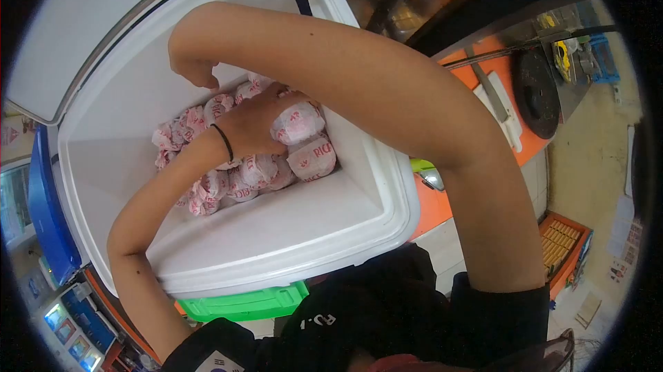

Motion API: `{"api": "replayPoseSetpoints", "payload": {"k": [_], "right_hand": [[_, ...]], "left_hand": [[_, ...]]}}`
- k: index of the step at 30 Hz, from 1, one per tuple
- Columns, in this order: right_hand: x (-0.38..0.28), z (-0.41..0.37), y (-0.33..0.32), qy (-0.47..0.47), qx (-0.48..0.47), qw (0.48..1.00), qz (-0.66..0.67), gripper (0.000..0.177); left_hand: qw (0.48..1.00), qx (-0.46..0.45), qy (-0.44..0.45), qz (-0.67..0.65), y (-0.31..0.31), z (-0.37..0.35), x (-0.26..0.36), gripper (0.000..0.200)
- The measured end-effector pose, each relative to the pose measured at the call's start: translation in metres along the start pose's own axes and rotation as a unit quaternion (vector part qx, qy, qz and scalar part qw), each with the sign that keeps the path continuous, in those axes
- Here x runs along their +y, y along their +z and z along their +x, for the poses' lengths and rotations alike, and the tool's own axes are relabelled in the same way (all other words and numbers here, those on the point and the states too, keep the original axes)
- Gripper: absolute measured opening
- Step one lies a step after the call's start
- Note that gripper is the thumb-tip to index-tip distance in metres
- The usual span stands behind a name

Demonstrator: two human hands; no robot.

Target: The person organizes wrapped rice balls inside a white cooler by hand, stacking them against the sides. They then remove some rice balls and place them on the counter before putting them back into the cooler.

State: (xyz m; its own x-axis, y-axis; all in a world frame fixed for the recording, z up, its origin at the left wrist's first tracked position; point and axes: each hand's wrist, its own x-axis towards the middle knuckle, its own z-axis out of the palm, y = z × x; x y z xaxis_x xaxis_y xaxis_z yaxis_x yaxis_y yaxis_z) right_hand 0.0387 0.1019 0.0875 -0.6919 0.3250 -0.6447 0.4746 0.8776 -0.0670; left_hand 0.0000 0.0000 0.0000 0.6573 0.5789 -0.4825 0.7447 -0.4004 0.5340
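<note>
Several paper-wrapped rice packets [257, 170], white with red "RICE" print, fill the bottom of a white cooler box [331, 216]. My left hand [252, 123], with a black band at the wrist, reaches in among them. Its fingers and thumb curve around one rounded rice packet [302, 122] near the right end of the pile. A packet printed "RICE" [314, 158] lies just below that one. My right hand [193, 61] is bent over the pile near the far wall, its loosely curled fingers apart, no packet visible in them. My right forearm crosses above the box and hides part of it.
The raised cooler lid [76, 20] stands at upper left. A green lid or tray [242, 303] is under the near rim. At right, an orange counter [433, 206] carries a knife [489, 89], a white board [510, 123] and a round black pan or lid [536, 92].
</note>
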Motion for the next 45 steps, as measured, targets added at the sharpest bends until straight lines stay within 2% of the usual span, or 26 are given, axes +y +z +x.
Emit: {"api": "replayPoseSetpoints", "payload": {"k": [3, 5, 9, 11, 12, 13, 15, 17, 21, 22, 23, 24, 25, 26, 27, 28, 30, 31, 33, 35, 37, 38, 40, 41, 43, 45], "right_hand": [[0.001, -0.002, 0.001, -0.013, 0.005, 0.999, -0.030, 0.046], [-0.001, -0.002, 0.003, -0.001, 0.044, 0.999, -0.014, 0.045], [0.007, 0.000, -0.004, -0.022, 0.059, 0.998, 0.015, 0.046], [0.009, -0.005, -0.009, -0.028, 0.175, 0.974, 0.140, 0.038], [0.012, -0.004, -0.009, -0.084, 0.281, 0.945, 0.147, 0.034], [0.012, -0.010, -0.009, -0.086, 0.281, 0.945, 0.143, 0.034], [0.013, -0.020, -0.008, -0.081, 0.423, 0.894, 0.127, 0.037], [0.009, -0.024, -0.009, -0.066, 0.431, 0.891, 0.129, 0.034], [-0.020, -0.063, -0.010, -0.004, 0.355, 0.930, 0.094, 0.026], [-0.027, -0.079, -0.008, 0.018, 0.314, 0.945, 0.091, 0.024], [-0.027, -0.087, -0.004, -0.009, 0.353, 0.933, 0.062, 0.023], [-0.022, -0.091, 0.012, -0.080, 0.484, 0.868, 0.078, 0.015], [-0.036, -0.121, 0.006, -0.005, 0.449, 0.893, 0.036, 0.014], [-0.033, -0.130, 0.021, -0.063, 0.529, 0.845, 0.035, 0.014], [-0.031, -0.136, 0.033, -0.121, 0.603, 0.788, 0.035, 0.017], [-0.037, -0.147, 0.036, -0.130, 0.599, 0.789, 0.030, 0.017], [-0.058, -0.168, 0.040, -0.098, 0.554, 0.824, 0.072, 0.016], [-0.066, -0.173, 0.042, -0.102, 0.552, 0.825, 0.065, 0.016], [-0.075, -0.177, 0.049, -0.026, 0.507, 0.855, 0.107, 0.018], [-0.067, -0.150, 0.047, -0.020, 0.433, 0.899, 0.056, 0.023], [-0.043, -0.100, 0.056, -0.019, 0.277, 0.961, 0.002, 0.029], [-0.033, -0.080, 0.056, 0.017, 0.142, 0.989, -0.037, 0.032], [-0.016, -0.060, 0.057, 0.057, 0.063, 0.992, -0.095, 0.030], [-0.011, -0.061, 0.059, 0.063, 0.073, 0.991, -0.095, 0.030], [-0.004, -0.080, 0.056, 0.014, 0.254, 0.965, 0.060, 0.026], [-0.008, -0.108, 0.049, -0.014, 0.307, 0.946, 0.104, 0.024]], "left_hand": [[0.997, 0.046, 0.065, -0.004, 0.015, 0.005, -0.004, 0.079], [0.998, 0.014, 0.060, 0.028, 0.023, 0.007, -0.012, 0.075], [0.999, 0.013, 0.044, -0.015, -0.023, -0.012, -0.002, 0.076], [0.990, 0.119, 0.058, -0.038, -0.042, -0.012, -0.017, 0.075], [0.990, 0.123, 0.057, -0.038, -0.047, -0.007, -0.024, 0.075], [0.983, 0.172, 0.059, -0.024, -0.052, -0.002, -0.032, 0.072], [0.972, 0.227, 0.058, -0.010, -0.047, -0.002, -0.037, 0.069], [0.944, 0.281, 0.005, 0.172, -0.034, -0.004, -0.033, 0.056], [0.919, 0.352, 0.075, 0.162, -0.024, -0.011, -0.056, 0.049], [0.935, 0.330, 0.011, 0.131, -0.024, -0.017, -0.050, 0.049], [0.945, 0.308, -0.052, 0.098, -0.023, -0.021, -0.044, 0.048], [0.943, 0.314, -0.057, 0.092, -0.021, -0.022, -0.039, 0.048], [0.978, 0.157, -0.082, 0.112, -0.018, -0.021, -0.034, 0.053], [0.986, -0.004, -0.103, 0.128, -0.016, -0.023, -0.030, 0.057], [0.995, 0.030, 0.001, 0.091, 0.006, -0.018, -0.035, 0.064], [0.991, 0.063, 0.105, 0.058, 0.040, -0.008, -0.042, 0.071], [0.983, 0.056, 0.160, 0.065, 0.090, 0.007, -0.035, 0.079], [0.983, 0.064, 0.159, 0.065, 0.103, 0.020, -0.035, 0.079], [0.985, 0.023, 0.134, 0.104, 0.116, 0.035, -0.034, 0.084], [0.981, 0.047, 0.133, 0.134, 0.112, 0.024, -0.030, 0.085], [0.974, 0.072, 0.138, 0.167, 0.104, 0.013, -0.023, 0.085], [0.970, 0.091, 0.155, 0.162, 0.098, 0.006, -0.019, 0.085], [0.964, 0.108, 0.174, 0.171, 0.079, -0.007, -0.015, 0.085], [0.976, 0.086, 0.165, 0.116, 0.066, -0.014, -0.016, 0.085], [0.983, 0.072, 0.158, 0.063, 0.038, -0.026, -0.014, 0.086], [0.989, 0.045, 0.067, -0.128, 0.012, -0.035, -0.021, 0.086]]}}
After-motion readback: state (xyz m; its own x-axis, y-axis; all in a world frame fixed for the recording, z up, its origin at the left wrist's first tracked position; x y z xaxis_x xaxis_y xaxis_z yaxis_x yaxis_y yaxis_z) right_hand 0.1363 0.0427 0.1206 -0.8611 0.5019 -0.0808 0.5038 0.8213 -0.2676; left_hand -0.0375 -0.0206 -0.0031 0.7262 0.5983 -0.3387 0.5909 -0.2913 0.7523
